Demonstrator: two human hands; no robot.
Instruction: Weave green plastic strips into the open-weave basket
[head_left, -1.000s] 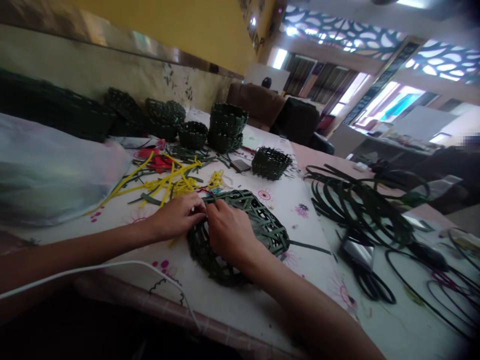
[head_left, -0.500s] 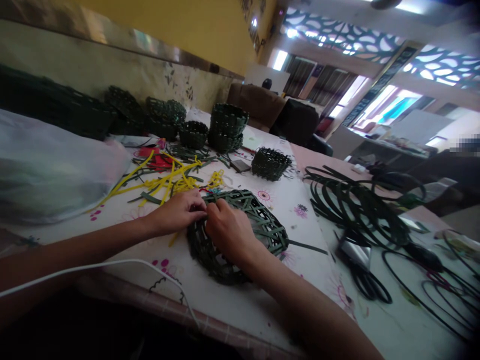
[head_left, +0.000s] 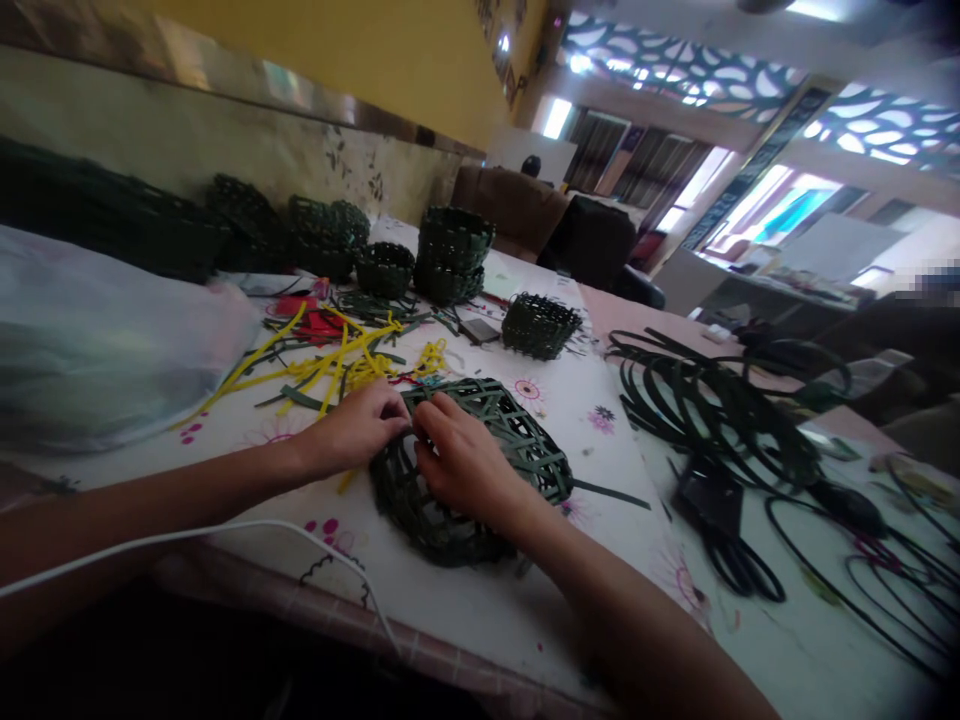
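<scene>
A dark green basket (head_left: 536,440), woven from flat strips with open gaps, lies on the flowered tablecloth in front of me. My left hand (head_left: 373,422) is closed at its far left rim, thumb and fingers pinched together. Right beside it, my right hand (head_left: 461,455) reaches over the basket with curled fingers, also pinching at that rim. The bit of weave between the fingertips is mostly hidden by my hands. One loose green strip (head_left: 611,493) sticks out from the basket's right side onto the cloth.
Yellow strips (head_left: 360,365) and red scraps lie behind my left hand. Several finished green baskets (head_left: 450,250) stand along the back, and a smaller one (head_left: 540,325) sits nearer. Coiled green strip (head_left: 705,400) and black cables lie right. A white bag (head_left: 112,340) and white cord (head_left: 247,524) are left.
The right hand has shifted slightly, its fingertips lifting a little apart from the left hand's. The basket stays in nearly the same place; the view has moved slightly.
</scene>
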